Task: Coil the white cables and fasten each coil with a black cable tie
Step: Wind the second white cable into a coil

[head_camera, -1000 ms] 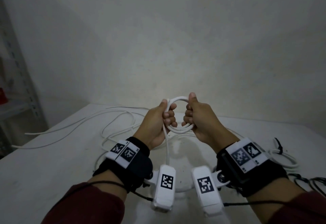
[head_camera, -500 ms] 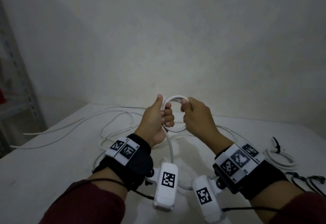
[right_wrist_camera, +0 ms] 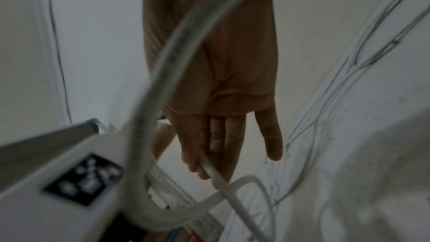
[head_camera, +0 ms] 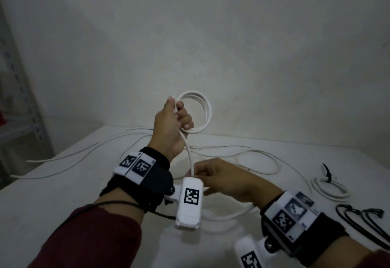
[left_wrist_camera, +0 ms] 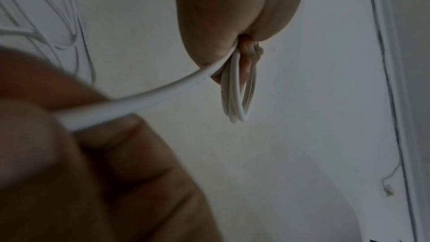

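Head view
Hands: two. The left hand is raised, fingers clenched round one side of a coil of round, smooth white cable, three or four loops. The right hand is lower, above the counter, pinching the strand that runs down from the coil.
Finished coils: one, a tied coil flat on the counter at the right, bound by a black cable tie.
Loose ties: a small cluster of thin black cable ties near the right edge; I cannot count them.
Loose cable: long white loose cables snake across the matte white counter.
Wrist units: two, white plastic with black-and-white square markers, on black straps.

Left wrist view
Coil: the loops hang edge-on under the clenched left hand, a glossy bundle.
Strand: one taut strand leads to the blurred right-hand fingers gripping it.

Right wrist view
Right hand: palm visible, fingers pinching the strand against the thumb; the little finger sticks out straight.
Cable: one blurred arc crosses in front.
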